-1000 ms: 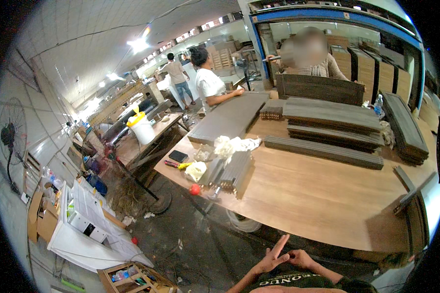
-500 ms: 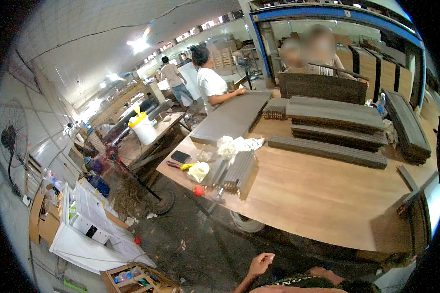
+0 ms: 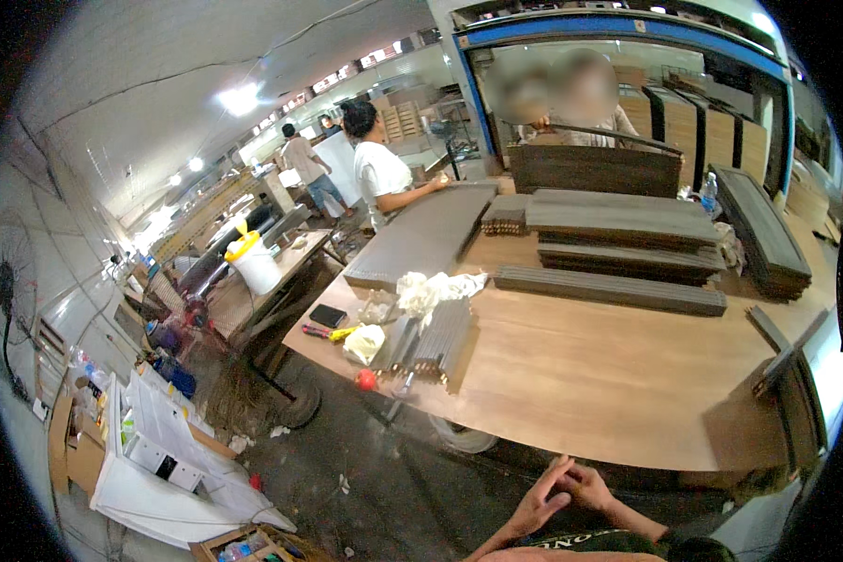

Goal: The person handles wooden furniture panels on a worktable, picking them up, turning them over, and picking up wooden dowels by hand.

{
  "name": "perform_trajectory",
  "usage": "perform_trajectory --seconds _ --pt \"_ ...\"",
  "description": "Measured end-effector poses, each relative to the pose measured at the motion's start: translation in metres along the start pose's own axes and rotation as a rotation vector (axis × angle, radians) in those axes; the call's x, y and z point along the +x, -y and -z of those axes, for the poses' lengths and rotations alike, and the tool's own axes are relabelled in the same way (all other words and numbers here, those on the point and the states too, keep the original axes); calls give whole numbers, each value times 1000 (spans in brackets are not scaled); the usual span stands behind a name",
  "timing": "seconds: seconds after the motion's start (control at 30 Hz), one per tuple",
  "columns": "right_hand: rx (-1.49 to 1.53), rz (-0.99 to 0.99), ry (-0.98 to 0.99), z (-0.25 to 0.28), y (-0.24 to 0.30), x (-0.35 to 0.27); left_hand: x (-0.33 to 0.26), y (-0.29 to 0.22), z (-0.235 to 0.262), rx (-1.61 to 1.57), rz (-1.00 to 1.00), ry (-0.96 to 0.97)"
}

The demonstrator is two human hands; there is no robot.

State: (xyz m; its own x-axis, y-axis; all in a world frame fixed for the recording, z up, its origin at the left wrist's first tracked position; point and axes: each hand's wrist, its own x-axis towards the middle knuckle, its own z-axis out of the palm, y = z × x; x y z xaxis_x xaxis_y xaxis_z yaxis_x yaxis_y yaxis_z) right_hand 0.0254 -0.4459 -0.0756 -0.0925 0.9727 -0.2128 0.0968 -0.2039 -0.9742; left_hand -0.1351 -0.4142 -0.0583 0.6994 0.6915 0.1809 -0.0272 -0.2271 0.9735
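My left hand (image 3: 537, 506) is loosely opened; my right hand (image 3: 586, 487) bends its fingers against it, and I cannot tell if these grasp something. From there, the tabletop (image 3: 581, 393) with grey strips (image 3: 611, 291) lies at twelve o'clock, a white bucket (image 3: 257, 272) at ten, a wooden crate (image 3: 223, 537) containing bottles (image 3: 239, 550) at nine.

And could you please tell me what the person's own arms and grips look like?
The left grip and right grip wear no gloves, and the visible forearms are bare, with no watch or bracelet showing; rings would be too small to tell. A dark top with pale lettering shows at the lower edge.
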Motion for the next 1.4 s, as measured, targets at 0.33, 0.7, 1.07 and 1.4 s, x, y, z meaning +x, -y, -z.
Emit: perform_trajectory --seconds 0.33,0.7,1.07,1.4 --pt "269 107 -78 51 -56 6 83 -12 -44 366 -200 -85" --pt "935 3 -249 118 -10 1 160 -27 -77 440 -222 223" --pt "956 -199 -125 170 -134 16 201 -41 -125 410 -117 417" --pt "1062 15 -309 208 -61 -12 244 -39 -145 228 -175 634"
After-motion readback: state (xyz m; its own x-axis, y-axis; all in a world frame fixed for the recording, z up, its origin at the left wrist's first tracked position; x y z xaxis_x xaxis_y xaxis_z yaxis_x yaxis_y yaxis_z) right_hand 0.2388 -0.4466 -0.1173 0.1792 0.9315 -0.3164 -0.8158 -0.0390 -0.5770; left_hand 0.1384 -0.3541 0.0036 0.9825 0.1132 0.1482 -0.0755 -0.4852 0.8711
